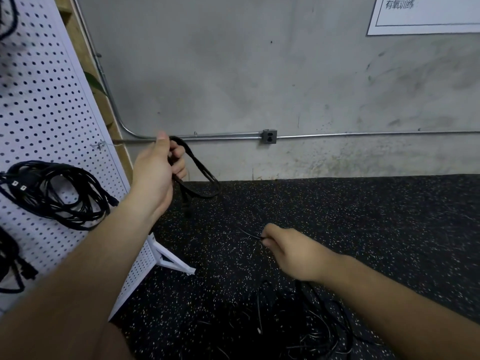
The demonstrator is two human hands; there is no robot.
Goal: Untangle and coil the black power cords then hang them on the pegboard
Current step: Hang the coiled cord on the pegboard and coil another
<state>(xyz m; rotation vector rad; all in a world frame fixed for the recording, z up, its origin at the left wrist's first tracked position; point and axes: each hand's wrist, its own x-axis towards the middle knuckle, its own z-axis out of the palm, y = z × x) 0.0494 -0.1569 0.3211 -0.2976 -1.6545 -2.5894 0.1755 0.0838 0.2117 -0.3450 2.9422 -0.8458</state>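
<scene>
Above the far left part of the speckled floor mat [363,229], your left hand [155,175] is curled round one black power cord [205,175], thumb up. Two loops of it hang from your fingers toward the right, and what looks like a plug end [187,207] dangles below the palm. Lower and to the right, your right hand [291,252] pinches the same cord between thumb and fingertips, and the stretch between your two hands runs in a nearly straight line over the mat.

Under your right wrist, toward the near edge of the mat, lies one loose tangle of cords [311,326]; how many are in it cannot be told.

At the mat's left edge stands one white pegboard [46,100] on a white foot [176,263]. Three dark bundles show on it: a full coil [57,193] at mid-height, one [13,266] below it and one [7,19] at the top left corner, the last two cut by the frame. One bare hook [97,145] sticks out near the board's right edge, just left of your left hand.
</scene>
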